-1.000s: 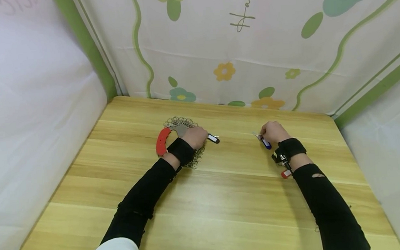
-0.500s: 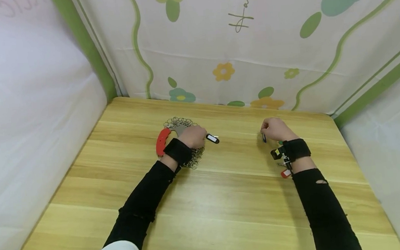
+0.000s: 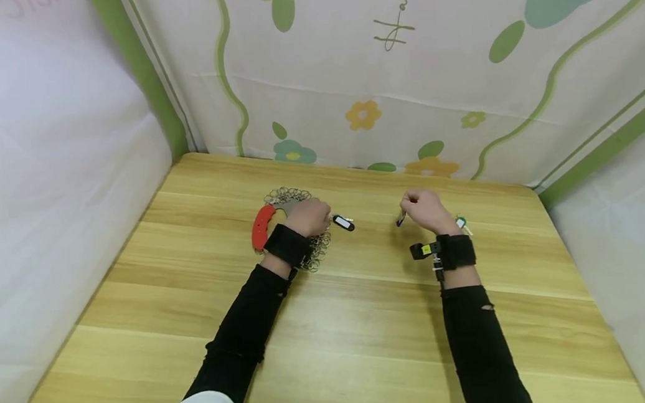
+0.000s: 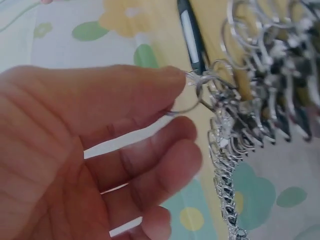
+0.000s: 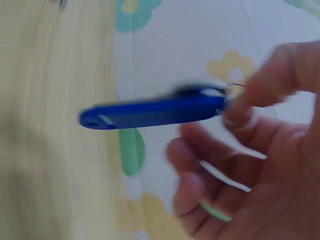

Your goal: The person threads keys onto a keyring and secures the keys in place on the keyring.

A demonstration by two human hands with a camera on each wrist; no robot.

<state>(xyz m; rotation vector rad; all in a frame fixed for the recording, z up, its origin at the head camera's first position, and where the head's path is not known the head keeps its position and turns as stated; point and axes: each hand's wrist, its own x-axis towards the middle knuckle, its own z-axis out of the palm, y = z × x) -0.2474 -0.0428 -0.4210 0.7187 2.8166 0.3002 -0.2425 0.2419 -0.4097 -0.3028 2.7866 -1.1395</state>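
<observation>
In the head view my left hand [image 3: 309,217] is over a large key ring with a curved red handle [image 3: 262,227] and many small metal rings [image 3: 314,257] strung round it. The left wrist view shows its thumb and finger pinching one small split ring [image 4: 186,111]. A black key tag [image 3: 343,223] with a white label lies just right of that hand. My right hand [image 3: 425,208] holds a blue key tag [image 5: 150,114] by the small ring at its end, and the tag hangs above the table. Part of the key ring is hidden under my left hand.
A green key tag [image 3: 460,222] with a key lies on the wooden table [image 3: 344,350], just right of my right wrist. A flowered cloth wall [image 3: 304,103] stands along the table's back edge, with white cloth at both sides.
My right hand has lifted the blue key tag and moved left with it. The green tag has come into view and the red tag is now out of sight. My left hand stays nearly in place.
</observation>
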